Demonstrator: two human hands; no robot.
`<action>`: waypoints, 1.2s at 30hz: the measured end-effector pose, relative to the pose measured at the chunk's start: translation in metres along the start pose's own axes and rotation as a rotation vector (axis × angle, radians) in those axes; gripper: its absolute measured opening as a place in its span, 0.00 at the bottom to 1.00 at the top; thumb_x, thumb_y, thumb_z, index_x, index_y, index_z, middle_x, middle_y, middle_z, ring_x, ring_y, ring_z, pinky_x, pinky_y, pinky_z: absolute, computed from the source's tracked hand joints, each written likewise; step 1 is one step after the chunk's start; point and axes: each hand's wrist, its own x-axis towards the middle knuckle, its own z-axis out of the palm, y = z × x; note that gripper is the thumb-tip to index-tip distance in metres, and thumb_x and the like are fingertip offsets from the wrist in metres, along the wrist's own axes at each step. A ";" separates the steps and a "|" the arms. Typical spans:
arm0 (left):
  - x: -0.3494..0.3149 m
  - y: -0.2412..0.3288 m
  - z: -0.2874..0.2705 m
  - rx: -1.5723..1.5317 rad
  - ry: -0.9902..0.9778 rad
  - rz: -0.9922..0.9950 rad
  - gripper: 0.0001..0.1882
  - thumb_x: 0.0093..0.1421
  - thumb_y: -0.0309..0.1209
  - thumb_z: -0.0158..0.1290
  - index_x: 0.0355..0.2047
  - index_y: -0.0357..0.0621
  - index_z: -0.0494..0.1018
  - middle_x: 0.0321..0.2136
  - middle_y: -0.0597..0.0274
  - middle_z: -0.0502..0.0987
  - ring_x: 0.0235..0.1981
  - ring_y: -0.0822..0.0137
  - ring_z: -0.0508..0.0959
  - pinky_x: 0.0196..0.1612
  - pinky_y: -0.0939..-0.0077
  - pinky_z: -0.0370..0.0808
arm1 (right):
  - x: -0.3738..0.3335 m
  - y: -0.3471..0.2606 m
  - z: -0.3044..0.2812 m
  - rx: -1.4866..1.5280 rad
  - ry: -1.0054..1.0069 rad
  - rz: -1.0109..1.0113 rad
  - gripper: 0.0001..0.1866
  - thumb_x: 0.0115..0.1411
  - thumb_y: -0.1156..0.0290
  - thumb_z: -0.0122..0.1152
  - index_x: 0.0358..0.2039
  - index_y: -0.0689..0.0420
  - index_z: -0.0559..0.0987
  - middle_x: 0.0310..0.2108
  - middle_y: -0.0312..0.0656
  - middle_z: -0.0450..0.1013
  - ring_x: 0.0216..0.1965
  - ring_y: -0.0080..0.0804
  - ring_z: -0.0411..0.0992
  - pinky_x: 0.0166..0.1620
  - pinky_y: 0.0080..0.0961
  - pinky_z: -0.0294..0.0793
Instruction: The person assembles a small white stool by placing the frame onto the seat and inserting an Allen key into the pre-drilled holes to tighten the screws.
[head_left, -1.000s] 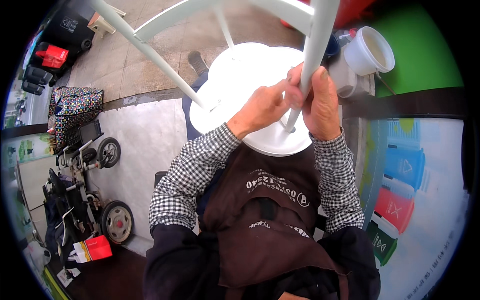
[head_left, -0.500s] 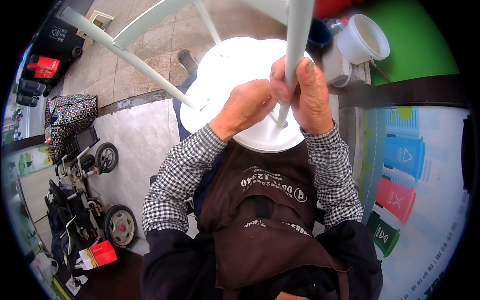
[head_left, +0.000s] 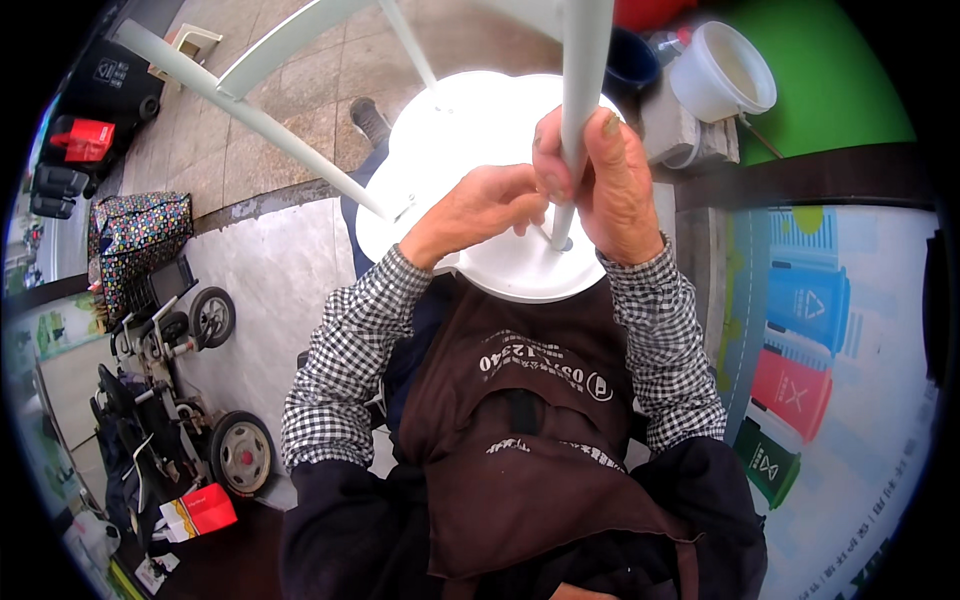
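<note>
The white stool [head_left: 450, 110] is upside down, its seat [head_left: 430, 160] over the person's lap and its legs pointing up. The right hand [head_left: 612, 180] is closed around the near leg [head_left: 583, 80], just above the seat, thumb on one side and fingers on the other. The left hand [head_left: 475, 210] hovers over the seat beside that leg's foot, fingers curled narrow; whether they grip something small, I cannot tell. A second leg [head_left: 290, 145] rises from the seat's left part, a third [head_left: 408, 45] from its far part, and a curved bar [head_left: 290, 45] joins to the second one.

Nearer the person than the seat hangs a brown apron [head_left: 540, 510]. Left of the seat are a dotted bag [head_left: 140, 245], a wheeled frame [head_left: 150, 430] and a red box [head_left: 208, 510]. Right of the seat, a white bucket [head_left: 700, 80] is near a blue tub [head_left: 632, 60] and a grey block [head_left: 665, 125]. A poster [head_left: 880, 290] showing coloured bins stands farther right of the seat.
</note>
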 end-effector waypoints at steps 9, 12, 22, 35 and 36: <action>0.015 -0.005 0.016 0.162 0.191 0.098 0.11 0.69 0.36 0.58 0.39 0.40 0.81 0.30 0.64 0.82 0.29 0.74 0.80 0.35 0.77 0.78 | -0.003 -0.009 0.005 -0.041 0.026 0.042 0.37 0.72 0.31 0.45 0.36 0.58 0.78 0.23 0.31 0.67 0.26 0.19 0.65 0.33 0.19 0.66; 0.014 -0.005 0.011 -0.120 0.145 -0.048 0.11 0.69 0.37 0.58 0.39 0.41 0.82 0.29 0.63 0.82 0.29 0.74 0.80 0.34 0.79 0.79 | -0.004 -0.011 0.007 -0.054 0.035 0.058 0.37 0.72 0.31 0.42 0.35 0.57 0.77 0.23 0.31 0.66 0.27 0.20 0.64 0.34 0.20 0.65; 0.004 -0.013 0.017 0.751 0.428 0.519 0.06 0.63 0.27 0.61 0.35 0.35 0.78 0.27 0.58 0.82 0.29 0.70 0.82 0.31 0.71 0.78 | 0.001 -0.001 0.005 0.011 0.024 0.003 0.37 0.71 0.32 0.50 0.38 0.60 0.80 0.21 0.29 0.68 0.24 0.15 0.63 0.31 0.16 0.65; -0.002 -0.009 0.007 -0.216 0.027 0.009 0.13 0.72 0.33 0.53 0.34 0.36 0.79 0.30 0.62 0.82 0.30 0.74 0.78 0.37 0.77 0.77 | -0.001 -0.002 0.002 0.013 0.016 0.025 0.37 0.70 0.32 0.50 0.39 0.60 0.80 0.21 0.31 0.68 0.23 0.15 0.66 0.25 0.15 0.70; -0.002 -0.014 0.004 -0.180 0.020 0.027 0.12 0.72 0.32 0.54 0.34 0.36 0.78 0.31 0.62 0.82 0.31 0.74 0.79 0.38 0.77 0.77 | 0.000 -0.002 0.001 0.003 0.012 0.018 0.37 0.70 0.32 0.50 0.39 0.60 0.80 0.21 0.31 0.68 0.23 0.15 0.66 0.26 0.15 0.70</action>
